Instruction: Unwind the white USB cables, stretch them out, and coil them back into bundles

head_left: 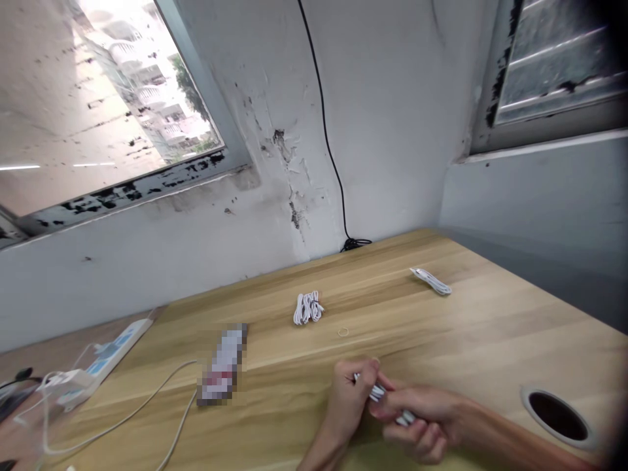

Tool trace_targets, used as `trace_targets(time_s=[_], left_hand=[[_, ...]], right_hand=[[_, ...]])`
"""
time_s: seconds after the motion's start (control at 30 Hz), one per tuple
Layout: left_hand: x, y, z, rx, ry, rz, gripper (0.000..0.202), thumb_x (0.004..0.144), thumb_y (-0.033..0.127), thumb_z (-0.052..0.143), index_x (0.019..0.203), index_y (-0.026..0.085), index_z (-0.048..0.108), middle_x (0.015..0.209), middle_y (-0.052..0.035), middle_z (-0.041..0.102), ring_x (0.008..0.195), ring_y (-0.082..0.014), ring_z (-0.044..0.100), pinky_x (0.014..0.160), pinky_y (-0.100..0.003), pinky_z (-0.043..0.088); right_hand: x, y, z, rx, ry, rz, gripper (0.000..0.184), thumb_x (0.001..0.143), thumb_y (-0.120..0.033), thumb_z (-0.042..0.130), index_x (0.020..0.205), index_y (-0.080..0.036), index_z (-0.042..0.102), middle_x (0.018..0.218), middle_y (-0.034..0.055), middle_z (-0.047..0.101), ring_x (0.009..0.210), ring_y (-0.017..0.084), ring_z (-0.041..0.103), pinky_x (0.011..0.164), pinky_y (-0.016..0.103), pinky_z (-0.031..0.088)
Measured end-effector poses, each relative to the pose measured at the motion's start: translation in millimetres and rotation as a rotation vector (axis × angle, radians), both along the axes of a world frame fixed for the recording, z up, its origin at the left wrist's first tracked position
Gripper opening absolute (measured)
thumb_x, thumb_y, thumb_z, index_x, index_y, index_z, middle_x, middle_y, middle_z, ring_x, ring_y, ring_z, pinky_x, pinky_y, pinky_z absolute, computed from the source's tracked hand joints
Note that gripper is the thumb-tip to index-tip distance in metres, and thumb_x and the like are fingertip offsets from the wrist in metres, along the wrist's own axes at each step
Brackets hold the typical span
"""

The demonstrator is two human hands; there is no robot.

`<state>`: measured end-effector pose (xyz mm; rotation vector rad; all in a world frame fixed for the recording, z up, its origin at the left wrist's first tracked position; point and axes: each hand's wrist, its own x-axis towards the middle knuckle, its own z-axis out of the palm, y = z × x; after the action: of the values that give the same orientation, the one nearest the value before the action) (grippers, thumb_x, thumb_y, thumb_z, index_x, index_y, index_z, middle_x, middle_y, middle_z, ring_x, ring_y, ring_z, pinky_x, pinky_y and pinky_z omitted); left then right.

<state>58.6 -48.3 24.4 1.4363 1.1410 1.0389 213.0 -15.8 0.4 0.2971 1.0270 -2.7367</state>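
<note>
Left hand [349,402] and right hand [422,418] clench a bundled white cable [379,393] over the wooden desk [490,327].

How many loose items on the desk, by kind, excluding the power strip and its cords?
White cable bundles: 3, two lying on the desk, one held between left hand and right hand
Small ring: 1
Pixelated object: 1
Total: 5

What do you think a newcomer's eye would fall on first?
Probably the left hand and right hand gripping a white cable at the near side of the wooden desk. Beyond lies a coiled white cable, and at upper left a bright window sits in the stained wall.
</note>
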Motion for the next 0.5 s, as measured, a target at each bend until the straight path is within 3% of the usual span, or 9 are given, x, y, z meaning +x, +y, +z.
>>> trace_targets(time_s=[0.13, 0.27, 0.33, 0.5], left_hand=[[3, -3, 3.3, 0.02, 0.028, -0.009, 0.057, 0.088, 0.062, 0.052, 0.083, 0.014, 0.081, 0.068, -0.0093, 0.073, 0.059, -0.016, 0.059, 0.057, -0.024, 0.041], [6, -8, 4.7, 0.032, 0.053, -0.016, 0.061, 0.092, 0.061, 0.046, 0.077, 0.014, 0.082, 0.062, -0.01, 0.071, 0.058, -0.0168, 0.061, 0.058, -0.024, 0.043], [6, -10, 5.2, 0.02, 0.033, -0.001, 0.062, 0.093, 0.06, 0.044, 0.077, 0.014, 0.082, 0.063, -0.0104, 0.072, 0.059, -0.0176, 0.064, 0.059, -0.025, 0.045], [5, -11, 8.2, 0.075, 0.033, -0.031, 0.059, 0.092, 0.06, 0.047, 0.081, 0.014, 0.081, 0.073, -0.0116, 0.075, 0.066, -0.019, 0.067, 0.065, -0.025, 0.047]], right_hand=[[1, 2, -12.8, -0.087, 0.009, -0.03, 0.046, 0.086, -0.04, 0.057, 0.048, -0.02, 0.04, 0.031, -0.0086, 0.032, 0.023, 0.003, 0.017, 0.022, 0.012, 0.02], [-1, -1, -21.7, -0.049, -0.103, -0.091, 0.037, 0.085, -0.035, 0.056, 0.052, -0.02, 0.048, 0.028, -0.0082, 0.032, 0.021, 0.004, 0.018, 0.022, 0.012, 0.023], [-2, -2, -23.2, -0.033, -0.157, -0.081, 0.038, 0.087, -0.035, 0.052, 0.052, -0.02, 0.048, 0.027, -0.0076, 0.033, 0.019, 0.006, 0.018, 0.02, 0.014, 0.024], [-8, -6, -16.9, 0.056, -0.309, -0.213, 0.04, 0.09, -0.035, 0.046, 0.053, -0.02, 0.05, 0.029, -0.0047, 0.04, 0.015, 0.009, 0.024, 0.017, 0.019, 0.029]])
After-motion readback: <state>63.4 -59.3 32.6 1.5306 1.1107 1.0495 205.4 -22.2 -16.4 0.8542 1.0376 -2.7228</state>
